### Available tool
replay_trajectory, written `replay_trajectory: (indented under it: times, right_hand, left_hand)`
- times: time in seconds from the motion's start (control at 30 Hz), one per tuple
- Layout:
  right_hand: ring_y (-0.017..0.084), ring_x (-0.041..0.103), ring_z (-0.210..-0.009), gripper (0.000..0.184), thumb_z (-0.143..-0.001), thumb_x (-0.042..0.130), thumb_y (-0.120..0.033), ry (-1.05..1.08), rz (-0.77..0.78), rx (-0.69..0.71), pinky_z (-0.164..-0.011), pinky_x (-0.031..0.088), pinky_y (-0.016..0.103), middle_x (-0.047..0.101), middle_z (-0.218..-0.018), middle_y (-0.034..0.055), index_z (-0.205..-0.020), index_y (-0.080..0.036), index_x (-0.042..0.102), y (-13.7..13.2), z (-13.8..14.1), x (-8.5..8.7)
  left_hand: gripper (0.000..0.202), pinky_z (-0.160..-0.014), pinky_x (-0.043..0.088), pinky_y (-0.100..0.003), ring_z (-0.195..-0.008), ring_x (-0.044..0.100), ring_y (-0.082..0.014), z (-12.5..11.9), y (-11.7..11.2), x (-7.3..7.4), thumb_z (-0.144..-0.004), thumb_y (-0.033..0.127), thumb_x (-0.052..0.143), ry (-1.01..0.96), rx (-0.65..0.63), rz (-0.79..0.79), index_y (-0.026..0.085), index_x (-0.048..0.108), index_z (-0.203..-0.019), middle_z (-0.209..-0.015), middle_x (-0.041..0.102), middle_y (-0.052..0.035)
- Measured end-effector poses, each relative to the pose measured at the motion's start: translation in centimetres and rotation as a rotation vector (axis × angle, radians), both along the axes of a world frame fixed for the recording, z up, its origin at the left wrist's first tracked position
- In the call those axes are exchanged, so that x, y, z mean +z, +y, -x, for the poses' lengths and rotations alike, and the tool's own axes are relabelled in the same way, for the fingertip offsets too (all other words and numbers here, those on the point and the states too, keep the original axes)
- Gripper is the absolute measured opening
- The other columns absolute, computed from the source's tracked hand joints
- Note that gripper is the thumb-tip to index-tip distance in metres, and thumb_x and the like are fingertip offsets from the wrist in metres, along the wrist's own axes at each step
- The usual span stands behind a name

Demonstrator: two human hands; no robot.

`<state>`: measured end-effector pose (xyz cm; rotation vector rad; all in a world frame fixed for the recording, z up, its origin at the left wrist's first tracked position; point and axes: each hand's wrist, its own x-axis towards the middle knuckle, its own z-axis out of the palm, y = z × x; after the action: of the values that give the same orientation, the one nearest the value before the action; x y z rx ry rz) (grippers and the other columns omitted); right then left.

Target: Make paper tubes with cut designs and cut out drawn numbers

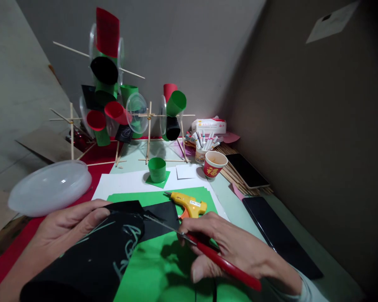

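I read the step in hand as trimming the black paper (94, 249) with the scissors (227, 263). On my feed, the grip of the left hand (62, 226) is clamped on the paper near its far edge, thumb on top; the grip of the right hand (229, 243) is closed round the red handles, with the blades pointing leftward at that edge. Dark metal against dark paper reads poorly from here, so I can't tell whether the blades are parted or how deep they bite. To my mind the next move calls for a steady left grip and a small, careful snip, clear of the fingers. The paper is curled over like a loose tube, matte, with pale handwriting along its right side. It sits at the near left, above the green sheets (154, 268) on the bench (234, 208), short of the glue gun (189, 203).
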<state>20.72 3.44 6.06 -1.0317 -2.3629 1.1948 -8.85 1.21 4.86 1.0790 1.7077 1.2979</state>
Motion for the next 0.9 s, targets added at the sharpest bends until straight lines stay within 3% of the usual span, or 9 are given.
replay_trajectory:
  times: [0.2, 0.4, 0.63, 0.7, 0.9]
  right_hand:
    - [0.022, 0.061, -0.084, 0.049, -0.082, 0.07, -0.071, -0.061, -0.029, 0.004, -0.073, 0.046, 0.027, 0.063, -0.082, -0.002, -0.103, -0.027, 0.063, -0.1, 0.3, 0.2]
    - [0.022, 0.062, -0.085, 0.05, -0.081, 0.072, -0.07, -0.087, -0.029, -0.021, -0.07, 0.045, 0.026, 0.061, -0.085, -0.0014, -0.097, -0.025, 0.06, -0.2, 0.7, 0.5]
    - [0.02, 0.06, -0.081, 0.047, -0.082, 0.075, -0.066, -0.072, -0.009, -0.001, -0.065, 0.043, 0.025, 0.06, -0.082, -0.0028, -0.095, -0.025, 0.057, -0.1, 0.5, 0.4]
    - [0.017, 0.056, -0.074, 0.042, -0.085, 0.073, -0.063, -0.032, 0.027, 0.043, -0.065, 0.04, 0.024, 0.055, -0.073, -0.0057, -0.093, -0.025, 0.056, 0.1, 0.5, 0.5]
    - [0.011, 0.046, -0.059, 0.043, -0.086, 0.074, -0.06, 0.056, 0.103, 0.104, -0.058, 0.032, 0.023, 0.047, -0.063, -0.0096, -0.087, -0.023, 0.051, 0.3, 0.5, 0.7]
  left_hand:
    - [0.043, -0.055, 0.054, -0.015, -0.063, 0.069, -0.0136, 0.9, 0.6, -0.9, -0.049, 0.068, 0.088, 0.076, -0.106, 0.01, 0.035, 0.08, -0.075, -0.072, 0.079, 0.0058]
    - [0.04, -0.061, 0.056, -0.014, -0.066, 0.07, -0.0151, 1.7, 0.5, -1.5, -0.056, 0.067, 0.085, 0.168, -0.152, -0.011, 0.033, 0.082, -0.078, -0.073, 0.079, 0.0043]
    - [0.007, -0.068, 0.054, -0.011, -0.064, 0.067, -0.0115, 1.1, -0.4, -1.0, -0.066, 0.047, 0.079, 0.293, -0.113, -0.121, 0.042, 0.08, -0.072, -0.071, 0.076, 0.0091]
    - [0.009, -0.071, 0.055, -0.012, -0.063, 0.067, -0.0123, 1.4, -0.4, -1.1, -0.067, 0.049, 0.079, 0.3, -0.136, -0.12, 0.042, 0.081, -0.072, -0.069, 0.077, 0.0081]
    - [0.037, -0.061, 0.053, -0.009, -0.059, 0.068, -0.0117, 2.5, 0.1, -1.5, -0.059, 0.071, 0.081, 0.305, -0.153, -0.078, 0.037, 0.082, -0.074, -0.067, 0.078, 0.0055]
